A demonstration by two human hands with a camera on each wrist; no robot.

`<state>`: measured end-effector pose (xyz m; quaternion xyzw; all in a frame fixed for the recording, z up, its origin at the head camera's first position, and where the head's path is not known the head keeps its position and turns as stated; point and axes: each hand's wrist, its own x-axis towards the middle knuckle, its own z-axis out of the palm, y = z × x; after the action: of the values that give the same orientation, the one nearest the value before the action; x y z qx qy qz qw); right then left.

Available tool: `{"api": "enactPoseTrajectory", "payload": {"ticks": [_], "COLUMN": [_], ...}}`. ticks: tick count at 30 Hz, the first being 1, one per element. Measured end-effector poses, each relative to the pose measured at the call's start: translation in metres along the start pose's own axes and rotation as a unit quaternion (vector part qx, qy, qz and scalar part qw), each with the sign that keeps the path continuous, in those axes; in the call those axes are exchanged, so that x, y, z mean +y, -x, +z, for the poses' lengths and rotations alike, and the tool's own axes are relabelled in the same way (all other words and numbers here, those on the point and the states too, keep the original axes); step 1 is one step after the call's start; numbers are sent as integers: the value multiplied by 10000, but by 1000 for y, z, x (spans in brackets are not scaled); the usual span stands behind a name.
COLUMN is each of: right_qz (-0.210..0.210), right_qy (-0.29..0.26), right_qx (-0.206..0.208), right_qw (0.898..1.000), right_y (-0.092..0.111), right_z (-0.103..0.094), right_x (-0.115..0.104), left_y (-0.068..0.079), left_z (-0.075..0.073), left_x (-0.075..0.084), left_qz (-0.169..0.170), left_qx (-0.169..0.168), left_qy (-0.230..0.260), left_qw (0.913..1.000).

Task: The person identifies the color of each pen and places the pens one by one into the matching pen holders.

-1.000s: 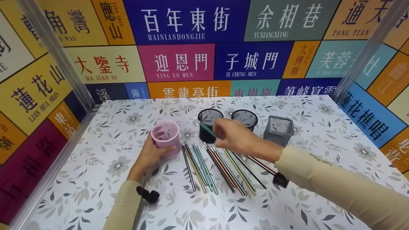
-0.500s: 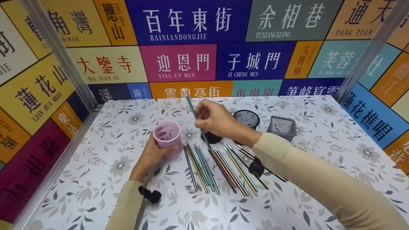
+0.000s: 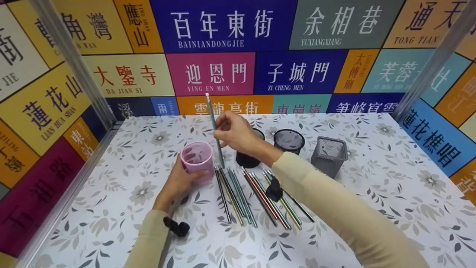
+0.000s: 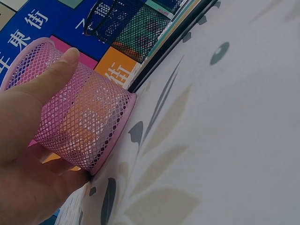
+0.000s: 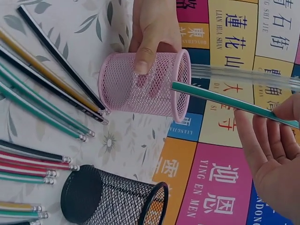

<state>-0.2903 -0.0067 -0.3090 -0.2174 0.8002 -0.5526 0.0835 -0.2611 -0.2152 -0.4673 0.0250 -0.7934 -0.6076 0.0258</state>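
Observation:
A pink mesh pen cup (image 3: 197, 160) stands upright on the table, and my left hand (image 3: 178, 184) grips its side with the thumb across the front. In the left wrist view the thumb and fingers wrap round the pink mesh. My right hand (image 3: 236, 132) pinches a green pencil (image 3: 212, 115) between thumb and fingers, eraser end up. In the right wrist view the pencil's lower end overlaps the pink cup's rim. Inside the pink cup only the left fingers show through the mesh. Several pencils (image 3: 240, 197) in dark, gold, green and red lie in groups before the cups.
Behind the right hand stands a black round mesh cup (image 3: 248, 159), partly hidden. Another black mesh cup (image 3: 289, 140) is to its right, then a grey square mesh cup (image 3: 330, 155). A sign-patterned wall (image 3: 212, 74) closes off the back of the flowered table (image 3: 208, 245).
My right hand has moved left toward the pink cup, and the pencil has swung from a slant to nearly upright. The left hand keeps hold of the cup in place.

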Motion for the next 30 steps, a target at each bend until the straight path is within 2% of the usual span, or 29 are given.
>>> {"api": "enactPoseTrajectory", "payload": {"ticks": [9, 15, 18, 22, 30], "right_qz": [-42, -300, -439, -561, -573], "right_qy": [-470, -758, -948, -996, -415], "right_qx": [651, 916, 1064, 1094, 728], "right_qw": [9968, 9925, 9888, 9874, 9948], "right_y": [-21, -28, -30, -31, -27], "right_z": [7, 18, 25, 36, 51], "right_x": [1, 7, 12, 19, 31], "left_y": [1, 1, 2, 3, 1], "left_z": [1, 1, 1, -1, 0], "left_x": [1, 2, 2, 1, 0], "left_qz": [-209, -318, -313, -293, 121], "left_qx": [48, 46, 91, 104, 21], "left_qy": [209, 462, 354, 50, -30], "left_qw": [9996, 9984, 9988, 9995, 9999]}}
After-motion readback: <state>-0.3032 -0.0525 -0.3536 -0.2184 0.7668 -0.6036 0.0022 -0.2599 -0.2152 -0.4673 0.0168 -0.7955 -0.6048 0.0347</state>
